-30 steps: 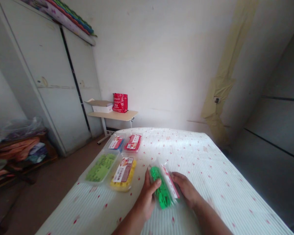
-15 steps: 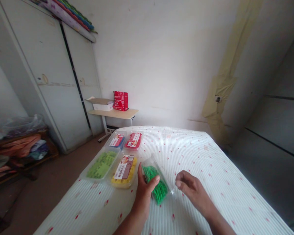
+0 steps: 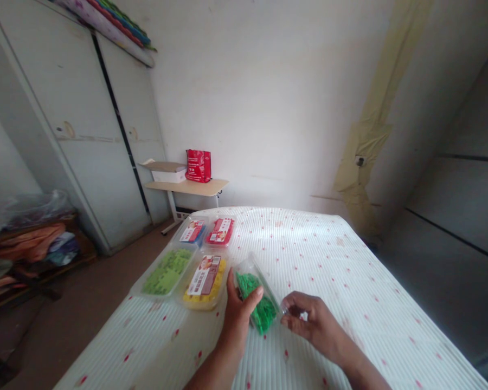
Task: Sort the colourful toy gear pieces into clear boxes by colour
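Note:
My left hand point(image 3: 241, 306) is wrapped round a clear plastic box point(image 3: 259, 302), thumb across its near side. Bunched dark-green pieces point(image 3: 264, 314) fill part of that box, which is tilted above the table. At its right edge, my right hand point(image 3: 307, 319) pinches the clear rim or lid edge between thumb and fingers. Close by on the left lies a labelled box of yellow pieces point(image 3: 205, 281). Beside it is a box of light-green pieces point(image 3: 168, 271). Behind these are a box of red pieces point(image 3: 220, 231) and a box of blue pieces point(image 3: 192, 232), both labelled.
A white, red-spotted cloth covers the table point(image 3: 309, 254). Beyond its far left corner stands a small side table point(image 3: 205, 188) with a red bag point(image 3: 198, 166) and a white box point(image 3: 168, 176). A wardrobe point(image 3: 97, 135) is at the left, a wall point(image 3: 268, 108) behind.
My right hand has moved left and closed on the box's right edge. My left hand keeps its hold. The view has shifted slightly.

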Demonstrator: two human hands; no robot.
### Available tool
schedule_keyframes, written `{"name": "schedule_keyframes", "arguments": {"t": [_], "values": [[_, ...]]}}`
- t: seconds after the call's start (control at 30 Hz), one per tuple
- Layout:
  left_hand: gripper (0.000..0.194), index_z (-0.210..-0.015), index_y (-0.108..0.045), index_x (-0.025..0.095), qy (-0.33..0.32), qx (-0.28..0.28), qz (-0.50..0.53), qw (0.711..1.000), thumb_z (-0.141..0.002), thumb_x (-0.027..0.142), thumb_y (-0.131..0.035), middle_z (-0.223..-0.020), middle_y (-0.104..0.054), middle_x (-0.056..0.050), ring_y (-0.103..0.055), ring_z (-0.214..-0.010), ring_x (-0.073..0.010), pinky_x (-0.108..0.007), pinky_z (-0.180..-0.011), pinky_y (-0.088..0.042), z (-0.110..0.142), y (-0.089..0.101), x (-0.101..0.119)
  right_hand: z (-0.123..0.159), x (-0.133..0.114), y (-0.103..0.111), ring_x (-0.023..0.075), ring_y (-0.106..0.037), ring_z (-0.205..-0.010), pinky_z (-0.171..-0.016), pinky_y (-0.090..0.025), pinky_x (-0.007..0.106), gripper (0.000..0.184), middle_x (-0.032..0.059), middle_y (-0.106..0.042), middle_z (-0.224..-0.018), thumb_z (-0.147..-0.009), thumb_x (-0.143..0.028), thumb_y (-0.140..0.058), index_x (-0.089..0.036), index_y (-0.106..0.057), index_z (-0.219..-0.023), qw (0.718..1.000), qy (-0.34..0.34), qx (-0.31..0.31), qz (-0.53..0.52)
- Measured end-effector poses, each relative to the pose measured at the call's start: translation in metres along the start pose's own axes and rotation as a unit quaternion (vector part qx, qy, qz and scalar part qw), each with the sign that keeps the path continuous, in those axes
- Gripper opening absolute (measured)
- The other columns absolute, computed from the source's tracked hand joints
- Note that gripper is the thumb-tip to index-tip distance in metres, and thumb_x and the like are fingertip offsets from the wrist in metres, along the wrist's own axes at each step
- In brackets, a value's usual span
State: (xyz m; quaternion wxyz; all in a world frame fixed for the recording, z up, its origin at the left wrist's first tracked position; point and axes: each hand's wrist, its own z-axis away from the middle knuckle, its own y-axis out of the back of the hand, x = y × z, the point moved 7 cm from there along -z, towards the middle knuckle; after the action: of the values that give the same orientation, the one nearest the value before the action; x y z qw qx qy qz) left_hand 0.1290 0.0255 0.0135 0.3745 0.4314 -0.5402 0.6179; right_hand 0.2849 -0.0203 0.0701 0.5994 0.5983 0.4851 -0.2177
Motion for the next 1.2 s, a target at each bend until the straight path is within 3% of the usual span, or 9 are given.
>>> {"name": "schedule_keyframes", "arguments": {"t": [0.3, 0.5, 0.67, 0.77, 0.9, 1.07, 1.2], "values": [[0.079, -0.136, -0.026, 0.020, -0.032, 0.001, -0.020, 0.999, -0.068, 0.031, -0.065, -0.120, -0.059, -0.010, -0.056, -0.110, -0.0232, -0.033, -0.091, -0.046, 0.015, -0.007, 0.024, -0.001, 0.023, -0.007, 0.0065, -0.035, -0.056, -0.053, -0.029, 0.020, 0.026, -0.0058, -0.042, -0.061, -0.070, -0.038, -0.067, -0.017, -0.055, -0.077, 0.977, -0.057, -0.048, -0.200], [0.081, -0.136, -0.030, 0.021, -0.027, -0.019, 0.000, 0.999, -0.065, 0.030, -0.068, -0.118, -0.060, -0.009, -0.058, -0.106, -0.0247, -0.034, -0.092, -0.045, 0.019, -0.011, 0.030, 0.000, 0.021, -0.004, 0.0071, -0.039, -0.056, -0.055, -0.033, 0.022, 0.028, -0.0049, -0.047, -0.062, -0.068, -0.043, -0.067, -0.018, -0.058, -0.075, 0.974, -0.073, -0.036, -0.213], [0.078, -0.134, -0.034, 0.025, -0.012, -0.019, 0.023, 0.999, -0.065, 0.032, -0.069, -0.123, -0.058, -0.006, -0.053, -0.114, -0.0251, -0.033, -0.096, -0.042, 0.019, -0.011, 0.029, 0.000, 0.014, 0.002, 0.0095, -0.044, -0.059, -0.056, -0.036, 0.023, 0.028, -0.0016, -0.051, -0.065, -0.075, -0.045, -0.057, -0.017, -0.058, -0.076, 0.991, -0.055, -0.017, -0.117], [0.077, -0.135, -0.033, 0.025, -0.009, -0.011, 0.018, 1.000, -0.066, 0.032, -0.068, -0.124, -0.057, -0.006, -0.052, -0.115, -0.0248, -0.033, -0.096, -0.042, 0.019, -0.010, 0.029, 0.000, 0.006, 0.007, 0.0110, -0.047, -0.061, -0.056, -0.037, 0.022, 0.018, -0.0006, -0.052, -0.066, -0.080, -0.034, -0.048, -0.018, -0.054, -0.073, 0.998, -0.024, 0.049, 0.020], [0.080, -0.138, -0.026, 0.024, 0.007, -0.013, 0.014, 1.000, -0.069, 0.034, -0.066, -0.117, -0.061, -0.006, -0.057, -0.108, -0.0241, -0.033, -0.093, -0.045, 0.018, -0.011, 0.026, 0.002, -0.001, 0.007, 0.0124, -0.050, -0.060, -0.057, -0.038, 0.024, 0.008, -0.0005, -0.052, -0.065, -0.079, -0.022, -0.044, -0.020, -0.048, -0.073, 0.973, 0.003, 0.146, 0.178], [0.081, -0.138, -0.025, 0.024, 0.019, 0.009, -0.020, 1.000, -0.070, 0.031, -0.066, -0.124, -0.056, -0.007, -0.054, -0.112, -0.0223, -0.030, -0.095, -0.042, 0.014, -0.008, 0.023, 0.000, 0.007, 0.005, 0.0132, -0.056, -0.062, -0.057, -0.042, 0.023, 0.015, 0.0004, -0.059, -0.070, -0.082, -0.022, -0.038, -0.019, -0.047, -0.093, 0.973, -0.014, 0.164, 0.161], [0.085, -0.138, -0.026, 0.025, 0.031, -0.017, -0.032, 0.999, -0.065, 0.030, -0.070, -0.124, -0.055, -0.007, -0.055, -0.111, -0.0229, -0.030, -0.091, -0.044, 0.012, -0.011, 0.021, 0.000, 0.012, 0.016, 0.0137, -0.058, -0.059, -0.057, -0.043, 0.024, 0.023, -0.0007, -0.059, -0.067, -0.081, -0.020, -0.037, -0.019, -0.047, -0.101, 0.966, -0.022, 0.165, 0.198]]}}
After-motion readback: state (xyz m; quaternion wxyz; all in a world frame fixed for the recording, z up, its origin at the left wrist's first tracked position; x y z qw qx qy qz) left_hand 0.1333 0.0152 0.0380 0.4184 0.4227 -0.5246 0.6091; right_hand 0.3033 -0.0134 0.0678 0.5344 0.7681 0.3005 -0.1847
